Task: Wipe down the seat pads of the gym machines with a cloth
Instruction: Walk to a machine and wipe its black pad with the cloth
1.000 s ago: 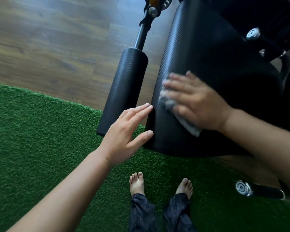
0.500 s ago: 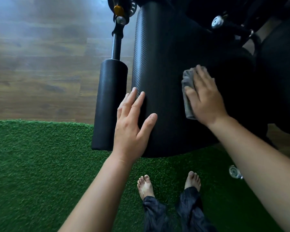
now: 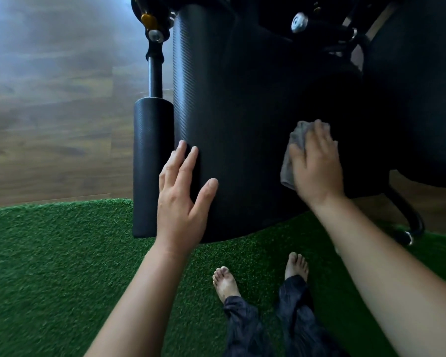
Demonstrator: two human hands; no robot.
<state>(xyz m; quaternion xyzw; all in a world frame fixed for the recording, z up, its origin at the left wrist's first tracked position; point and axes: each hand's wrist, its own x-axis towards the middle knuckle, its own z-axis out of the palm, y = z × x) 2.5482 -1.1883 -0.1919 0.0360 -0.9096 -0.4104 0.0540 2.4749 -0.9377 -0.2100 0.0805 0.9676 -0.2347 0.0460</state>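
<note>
A large black textured seat pad [image 3: 242,112] fills the upper middle of the head view. My right hand [image 3: 317,166] presses a grey cloth [image 3: 291,155] flat against the pad's right part; most of the cloth is hidden under the palm and fingers. My left hand [image 3: 183,197] rests open on the pad's left front edge, fingers spread and holding nothing.
A black roller pad [image 3: 151,166] on a black post stands just left of the seat pad, with a gold knob [image 3: 149,20] above it. Green artificial turf [image 3: 49,266] lies underfoot, wooden floor [image 3: 49,112] beyond. Machine frame tubes [image 3: 407,212] sit on the right. My bare feet show below.
My right hand has slid the cloth to the right across the pad. My left hand has laid itself flatter on the pad's left edge. The view has swung so the pad stands more upright.
</note>
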